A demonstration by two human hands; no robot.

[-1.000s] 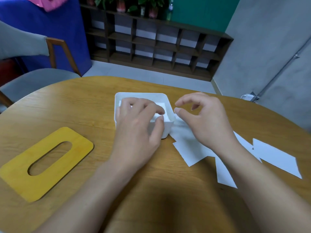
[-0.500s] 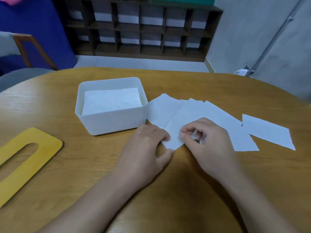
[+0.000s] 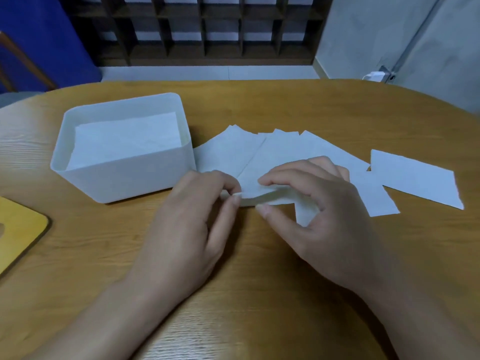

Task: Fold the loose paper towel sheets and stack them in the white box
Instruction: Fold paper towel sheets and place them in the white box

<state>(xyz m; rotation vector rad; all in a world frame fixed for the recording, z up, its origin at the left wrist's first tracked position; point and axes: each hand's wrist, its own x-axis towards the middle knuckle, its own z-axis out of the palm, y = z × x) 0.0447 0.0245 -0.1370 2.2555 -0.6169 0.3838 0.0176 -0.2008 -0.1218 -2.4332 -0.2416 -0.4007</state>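
Note:
The white box (image 3: pixel 124 178) stands on the table at centre left with folded white paper towel (image 3: pixel 127 136) lying flat inside. Right of it, several loose paper towel sheets (image 3: pixel 283 149) overlap in a fan on the wood. One more sheet (image 3: pixel 415 178) lies apart at the far right. My left hand (image 3: pixel 192 224) pinches the near left corner of the top sheet (image 3: pixel 257 189). My right hand (image 3: pixel 319 211) pinches the same sheet's near edge between thumb and fingers, and that edge is lifted off the table and curling over.
A yellow lid with a slot (image 3: pixel 18 229) lies at the left edge of the round wooden table (image 3: pixel 259 294). Beyond the table stand a dark cubby shelf (image 3: pixel 207 27), a blue cloth and a chair frame (image 3: pixel 15 61) at the left.
My hands left the box, moved right to the loose sheets and took hold of the top one. Its near edge has since lifted. The camera has moved closer.

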